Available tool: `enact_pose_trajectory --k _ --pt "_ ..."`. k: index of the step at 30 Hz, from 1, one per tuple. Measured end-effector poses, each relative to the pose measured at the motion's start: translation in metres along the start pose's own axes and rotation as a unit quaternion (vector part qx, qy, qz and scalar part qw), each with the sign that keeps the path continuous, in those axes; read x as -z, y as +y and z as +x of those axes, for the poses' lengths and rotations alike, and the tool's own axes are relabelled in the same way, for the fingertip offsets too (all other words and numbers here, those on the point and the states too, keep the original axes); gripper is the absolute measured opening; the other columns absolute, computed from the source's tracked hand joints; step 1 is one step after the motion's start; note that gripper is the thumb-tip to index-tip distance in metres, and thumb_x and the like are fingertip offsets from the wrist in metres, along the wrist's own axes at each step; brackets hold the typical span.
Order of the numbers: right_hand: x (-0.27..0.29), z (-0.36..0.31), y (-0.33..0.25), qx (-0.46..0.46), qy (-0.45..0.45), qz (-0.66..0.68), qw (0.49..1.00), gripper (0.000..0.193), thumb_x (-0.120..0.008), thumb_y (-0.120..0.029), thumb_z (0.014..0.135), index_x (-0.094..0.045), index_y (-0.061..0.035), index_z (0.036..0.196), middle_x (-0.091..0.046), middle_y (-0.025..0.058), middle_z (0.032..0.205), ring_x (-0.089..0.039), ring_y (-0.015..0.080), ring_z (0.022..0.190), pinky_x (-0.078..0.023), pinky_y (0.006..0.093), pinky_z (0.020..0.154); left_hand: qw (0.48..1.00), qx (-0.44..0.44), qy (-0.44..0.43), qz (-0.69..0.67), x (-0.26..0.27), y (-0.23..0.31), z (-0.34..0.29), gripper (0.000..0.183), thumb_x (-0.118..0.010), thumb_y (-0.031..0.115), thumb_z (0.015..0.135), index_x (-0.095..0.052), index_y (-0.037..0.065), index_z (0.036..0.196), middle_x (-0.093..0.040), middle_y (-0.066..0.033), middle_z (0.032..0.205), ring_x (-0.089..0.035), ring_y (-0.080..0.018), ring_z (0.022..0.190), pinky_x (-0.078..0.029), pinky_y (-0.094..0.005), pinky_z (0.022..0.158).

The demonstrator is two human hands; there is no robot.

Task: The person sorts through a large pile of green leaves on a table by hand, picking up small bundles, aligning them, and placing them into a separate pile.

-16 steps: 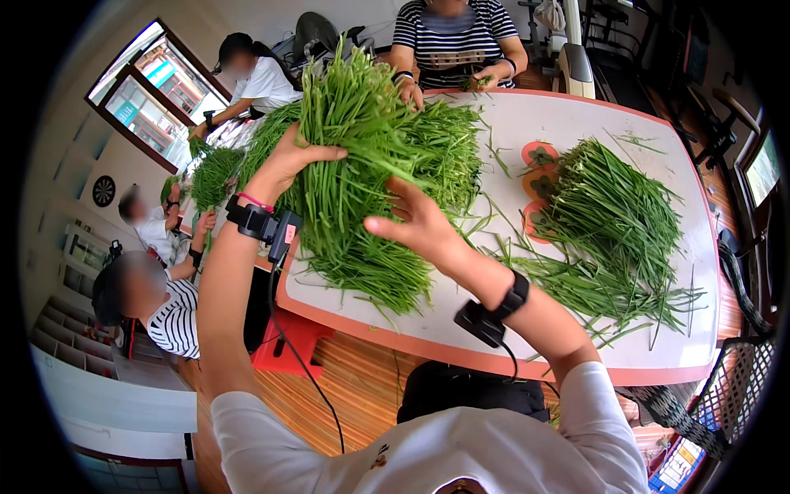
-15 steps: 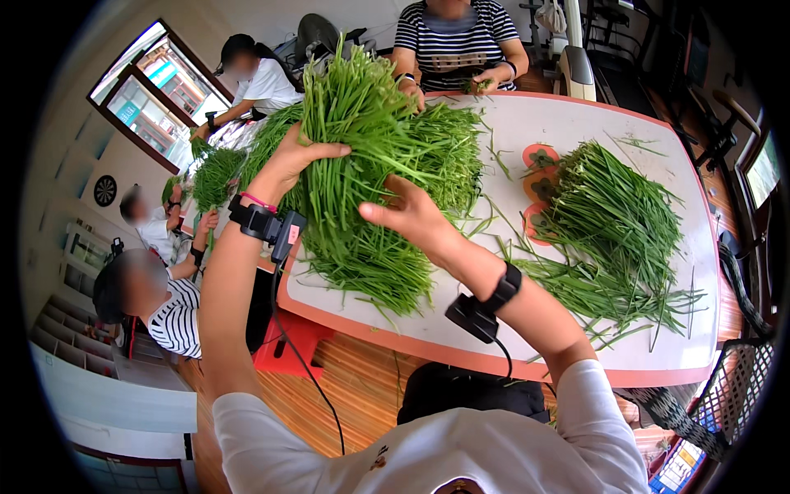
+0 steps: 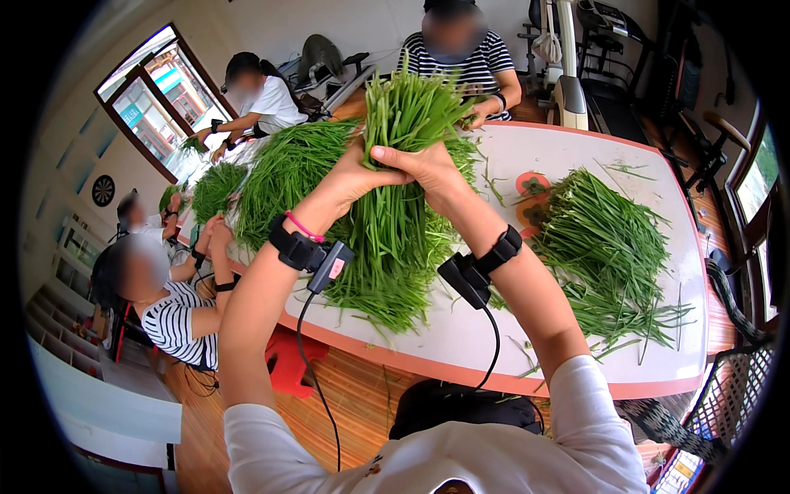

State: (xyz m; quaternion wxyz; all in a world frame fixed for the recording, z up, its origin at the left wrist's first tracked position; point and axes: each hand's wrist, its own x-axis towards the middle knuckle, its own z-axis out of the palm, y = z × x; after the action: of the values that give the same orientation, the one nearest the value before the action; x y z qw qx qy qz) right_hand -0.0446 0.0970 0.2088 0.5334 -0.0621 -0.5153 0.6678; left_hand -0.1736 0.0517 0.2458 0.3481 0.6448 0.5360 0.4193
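My left hand [image 3: 352,179] and my right hand [image 3: 433,171] are wrapped from both sides round a thick bundle of green chives [image 3: 411,111], their thumbs meeting across its front. The bundle stands upright above the table [image 3: 485,346]; cut ends show at the top, and long leaves hang down below my hands. My fingers behind the bundle are hidden. Beneath it lies a loose heap of chives [image 3: 374,296], partly covered by the hanging leaves. A large pile of chives [image 3: 288,169] lies to the left of my hands.
Another chive pile [image 3: 605,235] lies on the table's right side, with loose strands around it. Across the table stands a person in a striped shirt [image 3: 502,58]; several others work along the left. A red stool [image 3: 296,366] is below the table edge; a mesh chair [image 3: 732,395] is at right.
My right hand has moved from beside the chives to grip them, its thumb now meeting the left. The bundle has shifted right and become more upright and gathered.
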Motion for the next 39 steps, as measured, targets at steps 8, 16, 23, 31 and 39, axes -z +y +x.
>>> enact_pose_trajectory --k 8,16,23,31,39 --pt "0.028 -0.004 -0.054 0.109 0.120 -0.040 0.986 0.042 -0.075 -0.009 0.068 -0.057 0.0021 0.105 -0.062 0.0058 0.097 -0.057 0.0142 0.086 -0.046 0.0281 0.076 0.978 -0.186 -0.070 0.061 -0.052 0.047 0.033 0.074 -0.076 0.011 0.063 -0.036 -0.006 0.122 -0.056 -0.0136 0.111 -0.054 -0.0204 0.102 -0.044 -0.0314 0.088" --pt "0.096 -0.039 -0.134 0.127 0.158 -0.139 0.969 0.031 -0.070 -0.010 0.071 -0.060 -0.0008 0.099 -0.064 0.0073 0.094 -0.061 0.0154 0.081 -0.048 0.0280 0.072 0.967 -0.207 -0.025 0.147 -0.142 0.082 0.054 0.089 -0.075 0.026 0.067 -0.020 -0.011 0.128 -0.047 -0.0204 0.118 -0.051 -0.0262 0.108 -0.043 -0.0327 0.090" --pt "0.169 -0.048 -0.224 0.144 0.127 -0.388 0.901 0.032 -0.069 -0.005 0.073 -0.058 0.0017 0.102 -0.063 0.0077 0.095 -0.061 0.0157 0.082 -0.050 0.0276 0.071 0.916 -0.329 -0.019 0.229 -0.233 0.102 0.134 0.111 -0.072 0.060 0.057 -0.031 -0.020 0.122 -0.048 -0.0334 0.116 -0.057 -0.0372 0.100 -0.048 -0.0368 0.084" --pt "0.232 -0.019 -0.281 0.221 0.018 -0.829 0.513 0.053 -0.074 -0.025 0.064 -0.057 -0.0106 0.112 -0.064 0.0132 0.100 -0.062 0.0300 0.088 -0.050 0.0358 0.076 0.927 -0.217 -0.188 -0.241 -0.280 0.109 0.165 0.068 -0.076 0.027 0.072 -0.043 0.001 0.126 -0.051 -0.0117 0.121 -0.045 -0.0181 0.114 -0.037 -0.0339 0.094" --pt "0.351 -0.010 -0.159 -0.153 -0.060 -0.910 0.379 0.081 -0.078 -0.027 0.063 -0.036 -0.0084 0.129 -0.061 0.0157 0.099 -0.060 0.0330 0.093 -0.049 0.0418 0.079 0.941 -0.155 -0.275 0.126 -0.230 -0.016 0.150 0.059 -0.067 0.030 0.079 -0.047 -0.006 0.122 -0.055 -0.0217 0.116 -0.055 -0.0282 0.104 -0.043 -0.0336 0.089"
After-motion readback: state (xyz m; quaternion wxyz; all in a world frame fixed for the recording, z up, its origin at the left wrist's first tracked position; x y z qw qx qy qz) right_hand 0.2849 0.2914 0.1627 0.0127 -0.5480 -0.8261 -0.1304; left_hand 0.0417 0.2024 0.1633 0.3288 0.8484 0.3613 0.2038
